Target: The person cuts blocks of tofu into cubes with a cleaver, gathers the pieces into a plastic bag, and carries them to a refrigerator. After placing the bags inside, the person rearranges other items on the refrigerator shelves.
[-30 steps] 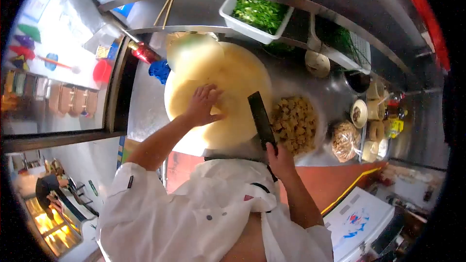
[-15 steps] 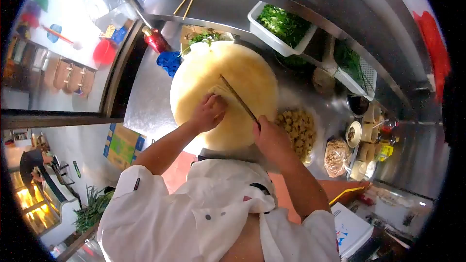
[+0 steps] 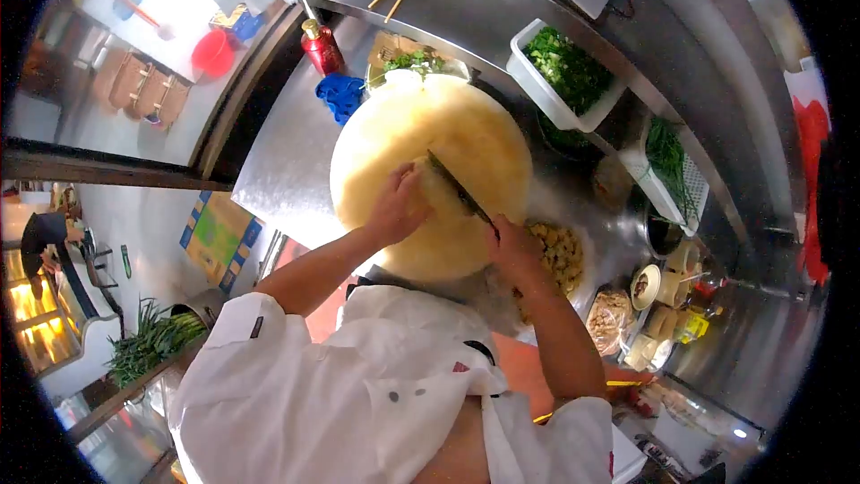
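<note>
A large round pale cutting board (image 3: 385, 143) lies on the metal counter. My right hand (image 3: 517, 253) is closed round the handle of a knife (image 3: 461, 190), whose dark blade slants up and left over the board. Left of the blade, my left hand (image 3: 400, 206) rests on the board with its fingers bent together, close to a pale, thin piece of something. What those fingers hold, if anything, is too small to make out.
Brown chunks (image 3: 560, 255) lie right of the board, near a bagged food (image 3: 611, 321) and a small bowl (image 3: 645, 287). Behind are a blue cloth (image 3: 340, 97), a red bottle (image 3: 322, 49) and a white tub of chopped greens (image 3: 517, 63). A dark-clothed person (image 3: 40, 237) is far left.
The view has shifted and turned, so the board appears further right. My left hand has moved slightly away from the blade, and the blade looks broader and more tilted.
</note>
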`<state>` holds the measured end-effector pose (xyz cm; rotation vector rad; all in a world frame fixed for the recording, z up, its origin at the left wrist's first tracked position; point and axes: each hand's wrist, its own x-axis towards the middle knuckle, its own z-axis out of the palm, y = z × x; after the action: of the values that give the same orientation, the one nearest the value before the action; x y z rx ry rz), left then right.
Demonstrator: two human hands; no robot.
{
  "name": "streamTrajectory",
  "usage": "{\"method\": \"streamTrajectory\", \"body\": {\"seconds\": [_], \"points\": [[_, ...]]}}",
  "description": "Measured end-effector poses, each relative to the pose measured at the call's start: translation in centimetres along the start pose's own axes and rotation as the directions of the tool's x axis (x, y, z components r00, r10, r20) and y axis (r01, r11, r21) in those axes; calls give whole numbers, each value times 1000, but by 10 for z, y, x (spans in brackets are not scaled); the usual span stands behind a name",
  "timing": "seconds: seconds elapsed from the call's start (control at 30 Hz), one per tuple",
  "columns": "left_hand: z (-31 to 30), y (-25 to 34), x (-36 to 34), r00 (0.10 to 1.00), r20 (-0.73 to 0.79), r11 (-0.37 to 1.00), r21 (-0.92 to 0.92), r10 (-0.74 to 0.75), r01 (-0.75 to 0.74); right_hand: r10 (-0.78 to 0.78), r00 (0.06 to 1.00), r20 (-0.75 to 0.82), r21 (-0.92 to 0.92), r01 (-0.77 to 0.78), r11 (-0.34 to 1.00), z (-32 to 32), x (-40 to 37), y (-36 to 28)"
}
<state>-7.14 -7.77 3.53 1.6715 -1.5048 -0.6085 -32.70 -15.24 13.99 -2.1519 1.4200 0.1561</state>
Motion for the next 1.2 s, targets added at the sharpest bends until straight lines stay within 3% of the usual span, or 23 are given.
{"method": "streamTrajectory", "body": {"seconds": [0.13,0.23,0.43,0.53,0.73,0.83,0.93,1.0,1.1,1.13,1.2], "points": [[-2,0,3,999,42,1000,15,25,-26,-79,997,-2,59,79,995,7,8,20],[-4,7,4,995,62,996,-18,-83,84,-93,996,1,23,93,995,1,7,14],[13,-25,8,982,73,982,65,175,-180,-37,998,45,-37,38,999,-7,5,2],[8,-21,4,993,96,997,-40,63,-59,-59,998,21,-21,60,998,-2,7,7],[-11,9,9,989,14,975,171,144,-144,-86,996,-4,5,86,996,-6,5,6],[-12,16,7,975,-24,925,322,220,-201,-18,1000,7,-6,18,1000,-9,3,1],[-9,10,3,940,97,901,266,328,-342,22,1000,10,9,-22,1000,-23,-9,-18],[21,-29,-2,906,142,865,269,399,-423,42,998,38,-25,-41,999,-37,-19,-41],[13,-12,8,872,81,824,297,482,-483,85,989,122,-85,-75,994,-42,-25,-63],[6,-1,12,863,43,813,313,504,-491,51,992,118,-74,-43,996,-38,-26,-60],[15,-16,16,841,110,777,334,530,-533,-16,994,107,-52,22,998,-28,-27,-54]]}}
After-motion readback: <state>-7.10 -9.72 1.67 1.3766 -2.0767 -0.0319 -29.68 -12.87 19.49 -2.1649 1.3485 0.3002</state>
